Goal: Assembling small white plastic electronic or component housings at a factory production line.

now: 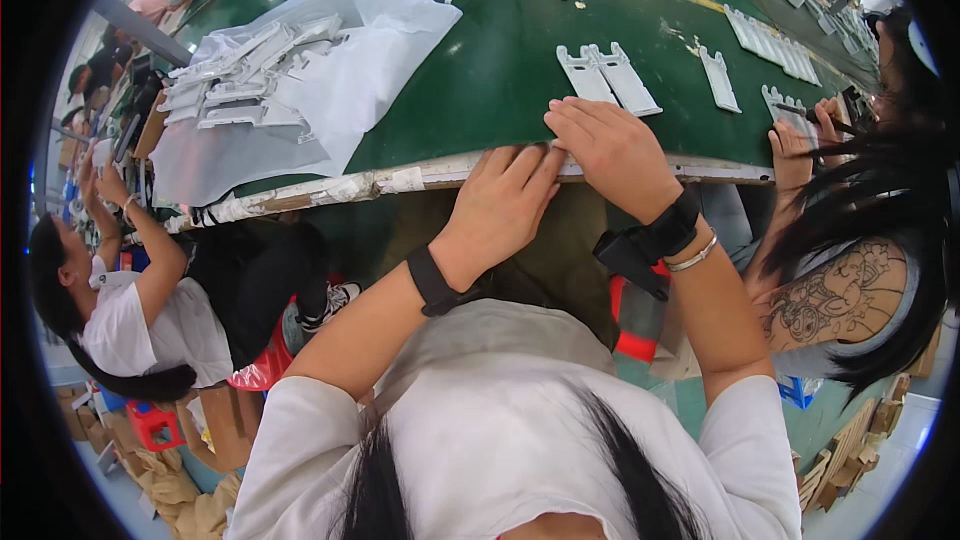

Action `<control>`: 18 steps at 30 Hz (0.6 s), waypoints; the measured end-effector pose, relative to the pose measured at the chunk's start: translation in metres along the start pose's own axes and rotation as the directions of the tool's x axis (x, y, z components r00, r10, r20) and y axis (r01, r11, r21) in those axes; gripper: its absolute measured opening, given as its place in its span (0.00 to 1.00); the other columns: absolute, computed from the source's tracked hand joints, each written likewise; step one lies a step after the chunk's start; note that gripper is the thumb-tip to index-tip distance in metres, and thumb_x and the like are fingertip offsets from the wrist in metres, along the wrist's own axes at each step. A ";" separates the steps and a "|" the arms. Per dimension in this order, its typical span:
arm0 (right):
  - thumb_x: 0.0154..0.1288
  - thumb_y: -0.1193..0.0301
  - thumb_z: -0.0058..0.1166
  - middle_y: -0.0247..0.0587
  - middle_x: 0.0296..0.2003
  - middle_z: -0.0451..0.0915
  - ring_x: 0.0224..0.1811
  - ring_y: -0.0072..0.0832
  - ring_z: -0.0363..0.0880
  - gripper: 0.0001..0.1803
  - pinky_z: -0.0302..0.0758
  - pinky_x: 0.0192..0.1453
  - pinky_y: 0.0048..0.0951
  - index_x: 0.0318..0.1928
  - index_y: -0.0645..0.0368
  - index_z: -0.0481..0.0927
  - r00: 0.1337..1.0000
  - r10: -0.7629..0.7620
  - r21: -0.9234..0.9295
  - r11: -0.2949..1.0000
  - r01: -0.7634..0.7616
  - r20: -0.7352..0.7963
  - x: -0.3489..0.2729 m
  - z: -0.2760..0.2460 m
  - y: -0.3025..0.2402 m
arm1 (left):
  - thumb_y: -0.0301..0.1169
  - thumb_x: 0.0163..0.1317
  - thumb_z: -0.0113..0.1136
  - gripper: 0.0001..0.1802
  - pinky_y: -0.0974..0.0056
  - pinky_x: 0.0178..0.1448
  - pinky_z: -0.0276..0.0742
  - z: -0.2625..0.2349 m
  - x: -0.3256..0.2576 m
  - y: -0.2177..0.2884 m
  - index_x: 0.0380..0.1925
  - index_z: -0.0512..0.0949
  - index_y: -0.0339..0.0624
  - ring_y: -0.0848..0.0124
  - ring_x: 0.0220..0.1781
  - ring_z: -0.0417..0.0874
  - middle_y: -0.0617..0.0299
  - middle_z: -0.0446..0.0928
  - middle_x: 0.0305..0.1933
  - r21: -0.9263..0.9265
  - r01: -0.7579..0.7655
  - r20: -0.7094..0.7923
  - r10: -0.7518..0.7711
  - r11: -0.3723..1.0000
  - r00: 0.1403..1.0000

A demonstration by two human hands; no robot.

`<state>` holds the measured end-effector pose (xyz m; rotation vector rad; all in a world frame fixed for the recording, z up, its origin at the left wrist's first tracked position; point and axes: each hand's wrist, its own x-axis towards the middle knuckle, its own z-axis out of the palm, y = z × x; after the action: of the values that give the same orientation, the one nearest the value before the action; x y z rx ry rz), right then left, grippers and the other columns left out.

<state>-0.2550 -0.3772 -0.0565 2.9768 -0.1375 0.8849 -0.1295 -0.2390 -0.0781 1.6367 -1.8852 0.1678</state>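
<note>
My left hand (pixel 503 205) and right hand (pixel 618 152) meet at the worktop's (pixel 500 50) near edge; I can't tell if they're gripping anything. A careless far push could knock the white panels (pixel 628 82) just beyond.

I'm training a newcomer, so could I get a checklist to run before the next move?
1. Left hand in view, at the table edge: ok.
2. Right hand in view, beside it: ok.
3. Anything held between the fingers: cannot tell, hidden.
4. Two white plastic parts lying beyond the right hand: ok.
5. Heaped parts on the translucent sheet neatly lined up: not ok, jumbled.
6. Neighbour's nearer hand clear of both: ok.
</note>
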 end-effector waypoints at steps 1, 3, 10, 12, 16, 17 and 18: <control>0.56 0.71 0.55 0.42 0.47 0.80 0.51 0.36 0.79 0.15 0.75 0.55 0.34 0.45 0.62 0.77 1.000 0.007 0.006 1.000 -0.007 0.008 0.001 -0.001 0.001 | 0.26 0.53 0.62 0.23 0.56 0.57 0.72 0.002 -0.002 -0.002 0.51 0.73 0.35 0.56 0.50 0.75 0.53 0.72 0.50 -0.008 0.005 0.008 -0.005 1.000 1.000; 0.56 0.71 0.55 0.41 0.46 0.80 0.51 0.35 0.79 0.14 0.76 0.53 0.33 0.44 0.62 0.77 0.999 -0.021 -0.002 1.000 0.021 0.030 0.005 -0.003 0.006 | 0.24 0.53 0.62 0.20 0.55 0.55 0.73 0.007 -0.006 -0.008 0.48 0.74 0.34 0.56 0.51 0.74 0.53 0.72 0.50 0.033 -0.034 0.011 0.034 0.999 0.999; 0.56 0.71 0.55 0.41 0.46 0.80 0.51 0.34 0.79 0.14 0.77 0.52 0.32 0.44 0.62 0.76 0.998 -0.033 -0.016 0.999 0.034 0.056 0.005 -0.004 0.006 | 0.29 0.53 0.64 0.19 0.58 0.52 0.73 0.005 -0.003 0.003 0.45 0.76 0.35 0.56 0.50 0.73 0.51 0.72 0.49 0.114 0.011 -0.088 -0.001 0.993 0.996; 0.56 0.71 0.56 0.41 0.46 0.80 0.51 0.34 0.79 0.15 0.77 0.52 0.32 0.44 0.62 0.76 0.998 -0.028 -0.012 1.000 0.029 0.063 0.005 -0.003 0.007 | 0.38 0.56 0.63 0.17 0.59 0.43 0.76 0.008 0.010 0.000 0.40 0.78 0.38 0.57 0.42 0.79 0.51 0.77 0.41 0.245 -0.025 -0.106 0.052 0.969 0.993; 0.55 0.71 0.57 0.42 0.46 0.80 0.52 0.35 0.78 0.15 0.77 0.53 0.33 0.45 0.62 0.76 0.998 -0.023 0.010 1.000 0.022 0.054 0.007 -0.005 0.004 | 0.47 0.59 0.59 0.19 0.58 0.32 0.76 0.008 0.029 0.000 0.34 0.78 0.41 0.57 0.28 0.81 0.53 0.79 0.28 0.115 0.228 0.250 -0.251 0.967 0.935; 0.55 0.71 0.57 0.42 0.46 0.80 0.52 0.35 0.78 0.15 0.77 0.53 0.33 0.45 0.62 0.76 0.998 -0.032 0.001 0.999 0.032 0.050 0.007 -0.004 0.003 | 0.48 0.57 0.60 0.19 0.58 0.32 0.76 0.013 0.030 -0.003 0.33 0.79 0.43 0.60 0.26 0.81 0.57 0.78 0.23 0.084 0.216 0.272 -0.231 0.973 0.934; 0.55 0.71 0.57 0.42 0.47 0.80 0.52 0.36 0.78 0.16 0.76 0.54 0.33 0.45 0.62 0.76 0.998 -0.018 0.020 1.000 0.017 0.059 0.005 -0.002 0.002 | 0.49 0.55 0.61 0.19 0.58 0.31 0.76 0.017 0.031 -0.005 0.32 0.80 0.45 0.62 0.24 0.81 0.61 0.77 0.19 0.050 0.201 0.295 -0.207 0.978 0.933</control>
<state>-0.2524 -0.3791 -0.0521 3.0184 -0.1049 0.8021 -0.1324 -0.2749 -0.0763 1.9470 -1.9151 -0.1599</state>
